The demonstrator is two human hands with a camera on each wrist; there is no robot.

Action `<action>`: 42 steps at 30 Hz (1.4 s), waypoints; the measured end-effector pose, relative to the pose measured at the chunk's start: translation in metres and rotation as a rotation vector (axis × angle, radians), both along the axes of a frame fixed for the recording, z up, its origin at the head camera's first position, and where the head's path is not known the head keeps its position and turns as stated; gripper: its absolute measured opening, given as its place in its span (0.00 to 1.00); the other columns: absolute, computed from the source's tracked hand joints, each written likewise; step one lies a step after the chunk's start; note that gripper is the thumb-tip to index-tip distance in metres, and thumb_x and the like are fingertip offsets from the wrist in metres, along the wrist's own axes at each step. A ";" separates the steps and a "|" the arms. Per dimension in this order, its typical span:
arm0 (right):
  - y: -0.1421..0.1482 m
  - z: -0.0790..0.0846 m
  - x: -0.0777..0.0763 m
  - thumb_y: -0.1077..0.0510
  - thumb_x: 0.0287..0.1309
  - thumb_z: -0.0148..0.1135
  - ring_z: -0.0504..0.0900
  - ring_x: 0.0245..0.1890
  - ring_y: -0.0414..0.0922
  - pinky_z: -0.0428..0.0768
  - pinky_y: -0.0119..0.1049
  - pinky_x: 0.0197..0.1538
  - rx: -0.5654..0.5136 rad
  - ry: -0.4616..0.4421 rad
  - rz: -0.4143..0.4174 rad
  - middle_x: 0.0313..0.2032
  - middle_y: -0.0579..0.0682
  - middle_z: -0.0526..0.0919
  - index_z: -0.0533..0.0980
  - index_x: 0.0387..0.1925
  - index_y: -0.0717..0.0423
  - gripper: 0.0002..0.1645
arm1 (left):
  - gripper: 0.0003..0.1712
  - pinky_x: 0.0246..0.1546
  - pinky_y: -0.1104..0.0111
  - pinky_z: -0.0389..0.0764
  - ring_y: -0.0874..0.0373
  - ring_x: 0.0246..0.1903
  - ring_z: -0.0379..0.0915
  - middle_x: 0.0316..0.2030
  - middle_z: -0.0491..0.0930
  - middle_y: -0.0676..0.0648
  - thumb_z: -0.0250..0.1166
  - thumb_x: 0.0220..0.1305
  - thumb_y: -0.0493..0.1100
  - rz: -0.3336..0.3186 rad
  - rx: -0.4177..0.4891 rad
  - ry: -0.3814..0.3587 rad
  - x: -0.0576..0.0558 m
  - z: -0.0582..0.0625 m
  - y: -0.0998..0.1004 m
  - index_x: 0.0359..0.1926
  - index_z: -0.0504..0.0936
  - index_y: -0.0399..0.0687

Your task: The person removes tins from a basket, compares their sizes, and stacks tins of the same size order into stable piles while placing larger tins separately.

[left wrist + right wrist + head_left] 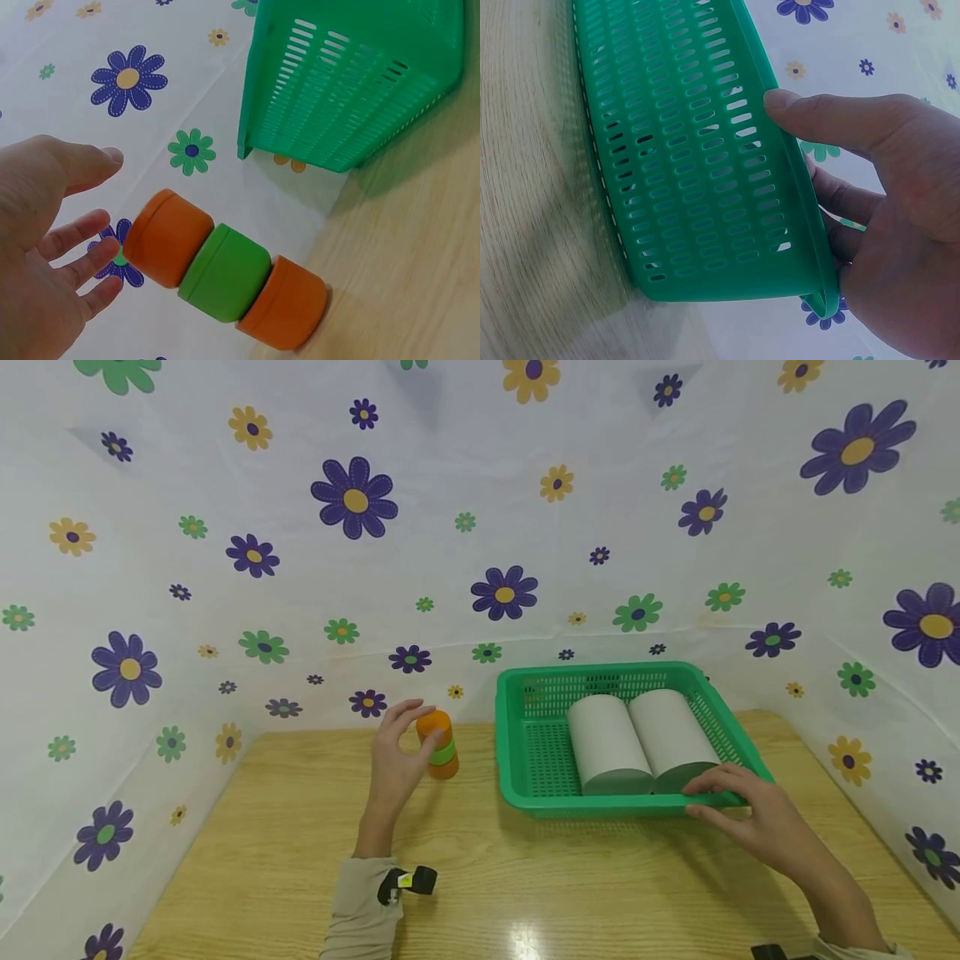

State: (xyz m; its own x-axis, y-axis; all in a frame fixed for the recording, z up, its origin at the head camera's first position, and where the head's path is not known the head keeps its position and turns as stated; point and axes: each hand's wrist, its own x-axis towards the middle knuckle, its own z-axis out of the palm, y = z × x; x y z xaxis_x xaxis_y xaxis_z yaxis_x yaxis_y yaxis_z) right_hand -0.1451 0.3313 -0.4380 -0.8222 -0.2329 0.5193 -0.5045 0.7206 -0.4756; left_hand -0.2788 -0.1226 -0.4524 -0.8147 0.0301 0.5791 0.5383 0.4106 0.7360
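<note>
Head view: at lower right, the right hand (pixel 761 818) pinches the rim of the green basket (pixel 600 807); left of centre, the left hand (pixel 395 768), fingers parted, hovers beside the orange-and-green stack (pixel 446 752). I judge this a reach, next requiring finger closure. Right wrist view: rim masks right fingertips.

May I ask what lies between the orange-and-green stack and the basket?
Only bare wooden tabletop separates the stack from the basket in the head view.

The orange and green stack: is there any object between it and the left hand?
Nothing visible stands between the left hand and the stack. The green basket stands apart, to the stack's right, not in between.
</note>
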 end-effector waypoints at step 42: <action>0.000 -0.001 0.000 0.67 0.45 0.81 0.80 0.41 0.33 0.71 0.17 0.48 -0.008 -0.026 -0.005 0.40 0.39 0.84 0.85 0.40 0.44 0.21 | 0.18 0.52 0.45 0.81 0.49 0.55 0.76 0.55 0.80 0.44 0.73 0.63 0.35 -0.203 -0.041 0.063 0.022 0.015 0.057 0.55 0.85 0.42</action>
State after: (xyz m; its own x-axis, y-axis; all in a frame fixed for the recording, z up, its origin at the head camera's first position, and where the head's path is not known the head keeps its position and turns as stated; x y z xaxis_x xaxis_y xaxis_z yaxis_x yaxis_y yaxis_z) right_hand -0.1450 0.3314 -0.4394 -0.8365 -0.2251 0.4996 -0.4886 0.7192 -0.4941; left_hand -0.2563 -0.0656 -0.4374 -0.7520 0.2149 0.6232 0.6572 0.3179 0.6834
